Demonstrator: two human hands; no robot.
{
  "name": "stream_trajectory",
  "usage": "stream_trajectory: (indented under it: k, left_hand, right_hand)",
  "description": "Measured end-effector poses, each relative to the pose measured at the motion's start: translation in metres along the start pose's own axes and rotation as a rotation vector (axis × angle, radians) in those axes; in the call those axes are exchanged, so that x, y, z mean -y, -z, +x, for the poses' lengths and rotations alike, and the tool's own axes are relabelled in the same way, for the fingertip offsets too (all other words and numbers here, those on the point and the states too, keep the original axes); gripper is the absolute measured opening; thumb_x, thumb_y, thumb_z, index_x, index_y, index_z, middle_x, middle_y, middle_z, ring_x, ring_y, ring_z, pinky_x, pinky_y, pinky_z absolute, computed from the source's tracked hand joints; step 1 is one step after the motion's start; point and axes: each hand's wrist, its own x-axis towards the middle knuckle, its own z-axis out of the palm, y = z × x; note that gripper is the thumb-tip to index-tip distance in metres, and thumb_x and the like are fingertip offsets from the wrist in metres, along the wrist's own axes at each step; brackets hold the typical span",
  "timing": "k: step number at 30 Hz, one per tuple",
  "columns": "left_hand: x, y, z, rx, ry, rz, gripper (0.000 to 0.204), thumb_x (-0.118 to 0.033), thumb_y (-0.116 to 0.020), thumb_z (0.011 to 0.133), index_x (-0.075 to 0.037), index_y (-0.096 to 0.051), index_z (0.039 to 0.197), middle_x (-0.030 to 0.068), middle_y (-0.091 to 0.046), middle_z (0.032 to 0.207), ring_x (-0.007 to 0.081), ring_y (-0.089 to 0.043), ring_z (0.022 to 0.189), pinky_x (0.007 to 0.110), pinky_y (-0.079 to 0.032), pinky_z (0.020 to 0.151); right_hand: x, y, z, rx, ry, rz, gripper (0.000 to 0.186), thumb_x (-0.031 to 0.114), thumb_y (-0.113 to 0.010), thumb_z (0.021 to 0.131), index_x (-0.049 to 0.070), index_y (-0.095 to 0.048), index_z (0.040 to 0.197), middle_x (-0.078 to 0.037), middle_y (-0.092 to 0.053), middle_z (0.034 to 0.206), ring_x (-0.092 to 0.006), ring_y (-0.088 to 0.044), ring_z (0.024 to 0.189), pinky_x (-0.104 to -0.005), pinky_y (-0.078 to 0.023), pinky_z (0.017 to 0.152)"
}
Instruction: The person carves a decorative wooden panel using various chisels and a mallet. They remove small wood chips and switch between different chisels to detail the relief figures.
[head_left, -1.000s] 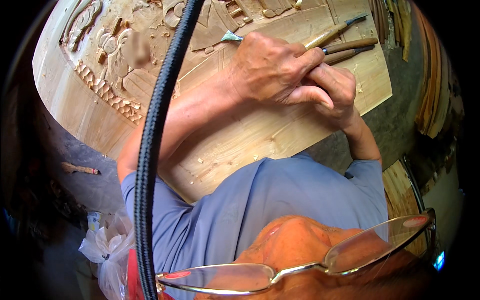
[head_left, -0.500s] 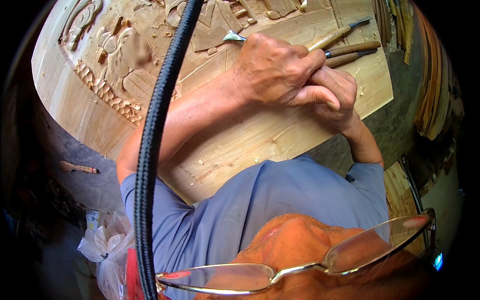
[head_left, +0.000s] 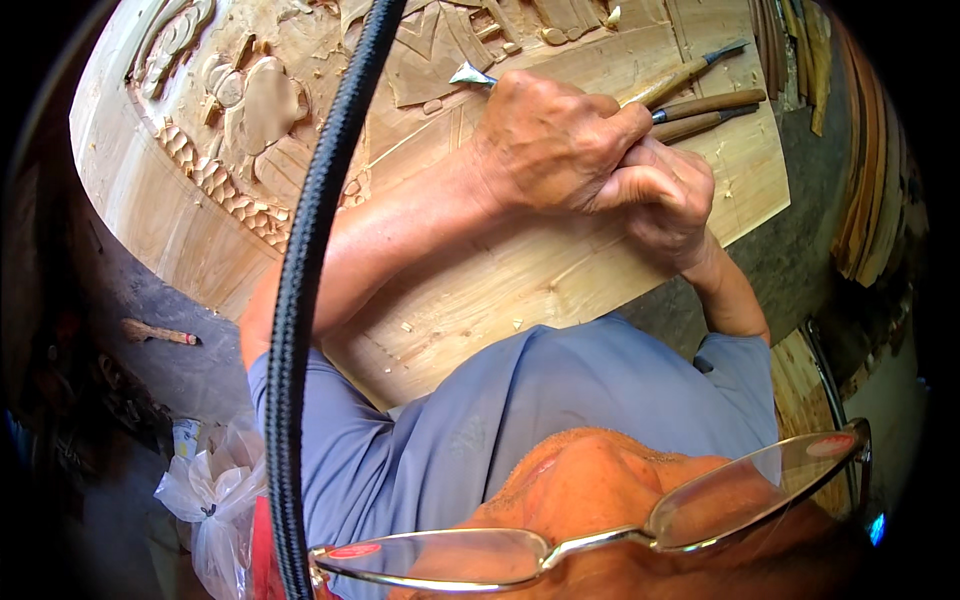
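I hold the carving chisel [head_left: 470, 75] with both hands closed on it: my left hand [head_left: 550, 140] wraps the shaft near the blade, and my right hand [head_left: 665, 195] closes behind it, just beside and touching the left, most likely over the handle, which is hidden from view. Only the metal tip of the chisel shows, projecting past the left hand's knuckles and resting on the relief field of the carved wooden panel [head_left: 560, 280]. To do this cut well, I judge that the left hand should stay braced against the panel surface to steer and limit depth, while the right hand supplies a steady push; shallow passes along the grain should prevent tear-out beside the raised motifs. The tip lies at the upper left of my hands, directly ahead of the left knuckles. Three spare chisels [head_left: 700, 100] lie on the panel just beyond my hands to the upper right, near but not touching them. Loose wood chips [head_left: 430, 105] lie close to the blade. A black braided cord [head_left: 300, 300] hangs across the left of the view, and a white plastic bag [head_left: 205, 490] sits below the worktop.
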Motion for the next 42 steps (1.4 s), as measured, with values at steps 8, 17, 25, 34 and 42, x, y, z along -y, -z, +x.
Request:
stream_trajectory:
  k: [8,17,25,34,42]
  left_hand:
    - [0.001,0.004,0.0,0.014,0.019,-0.009,0.057,-0.066,-0.069,0.097,-0.014,-0.062,0.071,0.0038,-0.059,0.057,0.0253,-0.061,0.047,0.039,-0.044,0.043]
    - [0.012,0.005,-0.003,-0.047,-0.009,0.034,0.058,-0.064,-0.066,0.099,-0.015,-0.059,0.069,0.0041,-0.055,0.056,0.0247,-0.061,0.048,0.038,-0.045,0.044]
    - [0.006,0.001,-0.01,-0.059,0.007,-0.035,0.06,-0.067,-0.065,0.098,-0.015,-0.057,0.068,0.004,-0.056,0.057,0.0262,-0.06,0.048,0.04,-0.044,0.043]
    - [0.015,0.004,-0.006,-0.041,0.015,0.002,0.059,-0.064,-0.062,0.101,-0.014,-0.059,0.069,0.0042,-0.057,0.058,0.0269,-0.062,0.049,0.039,-0.045,0.044]
    - [0.013,-0.002,-0.012,-0.042,-0.008,-0.033,0.057,-0.062,-0.062,0.101,-0.015,-0.066,0.07,0.006,-0.063,0.056,0.025,-0.067,0.048,0.04,-0.048,0.043]
  right_hand:
    - [-0.011,-0.011,-0.006,-0.092,0.056,0.044,0.024,-0.005,-0.077,0.079,0.002,-0.067,0.1,-0.012,-0.071,0.085,-0.0296,-0.069,0.066,-0.0377,-0.052,0.056]
    - [-0.012,-0.017,0.007,-0.051,0.081,0.028,0.027,-0.007,-0.074,0.075,0.006,-0.067,0.097,-0.011,-0.067,0.08,-0.0287,-0.067,0.062,-0.0373,-0.05,0.053]
    - [-0.008,-0.017,-0.002,-0.053,0.057,0.01,0.022,-0.008,-0.075,0.079,0.004,-0.065,0.095,-0.011,-0.068,0.08,-0.0293,-0.068,0.063,-0.0378,-0.051,0.054]
    - [-0.006,-0.018,0.008,-0.04,0.033,0.042,0.027,-0.011,-0.073,0.08,0.006,-0.064,0.098,-0.009,-0.064,0.078,-0.0286,-0.066,0.061,-0.0376,-0.049,0.053]
    - [-0.001,-0.014,-0.001,0.005,0.011,-0.024,0.026,-0.01,-0.075,0.08,0.006,-0.062,0.096,-0.009,-0.062,0.076,-0.0291,-0.063,0.06,-0.039,-0.048,0.052]
